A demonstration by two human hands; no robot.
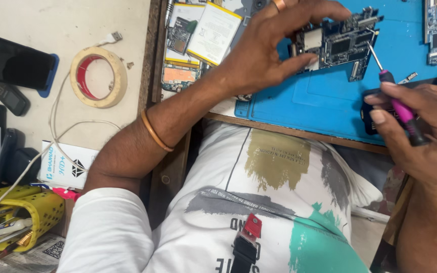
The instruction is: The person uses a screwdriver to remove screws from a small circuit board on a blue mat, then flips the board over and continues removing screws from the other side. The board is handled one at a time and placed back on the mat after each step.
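Pinching a circuit board (341, 44) with the left hand (269, 50), right hand (421, 131) gripping a pink screwdriver (398, 103), over a blue mat (324, 101) on a cluttered workbench (67, 30).

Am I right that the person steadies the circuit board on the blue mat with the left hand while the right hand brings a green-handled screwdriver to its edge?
Not quite: the screwdriver has a pink-purple handle, not green. The head view shows the right hand holding it with the tip at the edge of the circuit board, which the left hand steadies on the blue mat.
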